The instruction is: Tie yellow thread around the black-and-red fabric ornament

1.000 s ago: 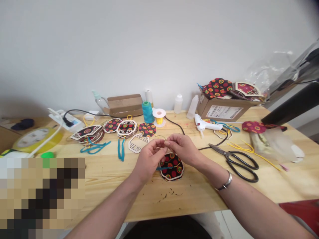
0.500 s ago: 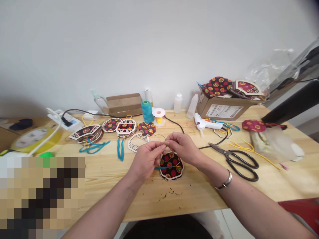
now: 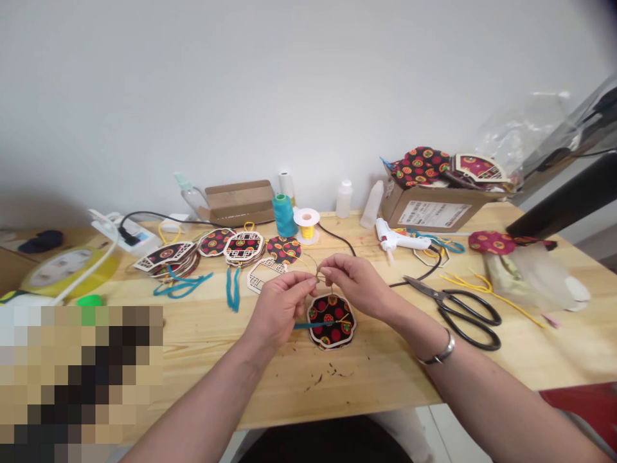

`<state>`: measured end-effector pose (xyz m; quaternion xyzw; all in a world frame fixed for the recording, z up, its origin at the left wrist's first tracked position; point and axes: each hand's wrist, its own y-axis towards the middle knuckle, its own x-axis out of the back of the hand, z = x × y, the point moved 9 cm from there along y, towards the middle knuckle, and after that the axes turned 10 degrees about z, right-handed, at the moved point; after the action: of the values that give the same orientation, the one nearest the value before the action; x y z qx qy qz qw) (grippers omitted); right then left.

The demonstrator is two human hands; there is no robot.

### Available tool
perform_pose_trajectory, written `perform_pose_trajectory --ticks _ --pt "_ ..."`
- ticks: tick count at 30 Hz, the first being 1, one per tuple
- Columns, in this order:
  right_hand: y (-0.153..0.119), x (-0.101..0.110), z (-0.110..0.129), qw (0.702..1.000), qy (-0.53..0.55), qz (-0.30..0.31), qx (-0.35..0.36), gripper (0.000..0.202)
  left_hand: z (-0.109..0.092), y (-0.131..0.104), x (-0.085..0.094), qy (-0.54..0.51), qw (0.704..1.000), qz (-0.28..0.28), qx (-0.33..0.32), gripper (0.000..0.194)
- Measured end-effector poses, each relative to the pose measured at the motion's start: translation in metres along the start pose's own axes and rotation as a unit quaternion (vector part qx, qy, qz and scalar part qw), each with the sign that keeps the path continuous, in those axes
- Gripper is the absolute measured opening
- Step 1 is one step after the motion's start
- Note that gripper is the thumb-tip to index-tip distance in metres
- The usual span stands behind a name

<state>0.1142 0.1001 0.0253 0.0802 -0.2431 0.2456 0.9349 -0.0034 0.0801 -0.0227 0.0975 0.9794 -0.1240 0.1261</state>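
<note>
Between my pinched fingertips runs a thin yellowish cord [image 3: 317, 271], looped above the work. My left hand [image 3: 284, 301] grips one part of it and my right hand [image 3: 354, 283] another, a small gap apart. Just below them on the table lies a patterned fabric ornament [image 3: 331, 321], dark with red and orange rounds and a pale wooden rim. Teal cord [image 3: 311, 325] and a bit of yellow cord lie across its face. A pale openwork wooden frame [image 3: 263, 276] rests flat beyond my left hand.
Black-handled scissors [image 3: 446, 305] and a white glue gun [image 3: 400, 238] lie to the right. A teal thread cone [image 3: 285, 217] and a yellow cord spool [image 3: 307, 226] stand behind. Finished-looking ornaments [image 3: 244, 247] sit at left; a cardboard box [image 3: 429, 209] holds more at the back right.
My hands have drawn slightly apart, and a loop of the cord now shows between and above the fingertips. The ornament on the table stays in nearly the same place.
</note>
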Motion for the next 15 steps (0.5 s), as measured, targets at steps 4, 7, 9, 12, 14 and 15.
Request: perform_pose_trajectory --ticks 4,7,9,12,14,15 --pt "-0.004 0.007 0.009 0.992 -0.123 -0.007 0.01 0.025 -0.002 0.0 0.004 0.012 1.0 -0.019 -0.008 0.017" --pt "-0.009 0.009 0.013 0.981 -0.193 -0.032 0.0 0.025 -0.004 0.0 0.006 0.01 0.999 -0.031 -0.012 0.019" --pt "-0.012 0.006 0.019 0.972 -0.23 -0.043 0.007 0.024 -0.004 0.0 0.006 -0.001 0.999 -0.036 -0.009 0.019" --pt "-0.017 -0.006 0.03 0.95 -0.307 -0.044 0.036 0.027 -0.001 -0.001 0.007 -0.026 0.999 -0.043 0.004 0.019" --pt "-0.021 -0.021 0.038 0.925 -0.37 -0.028 0.083 0.027 0.002 -0.001 0.008 -0.042 0.998 -0.042 0.012 0.019" --pt "-0.023 -0.029 0.041 0.91 -0.401 -0.018 0.104 0.026 0.003 -0.001 0.007 -0.048 0.998 -0.037 0.015 0.018"
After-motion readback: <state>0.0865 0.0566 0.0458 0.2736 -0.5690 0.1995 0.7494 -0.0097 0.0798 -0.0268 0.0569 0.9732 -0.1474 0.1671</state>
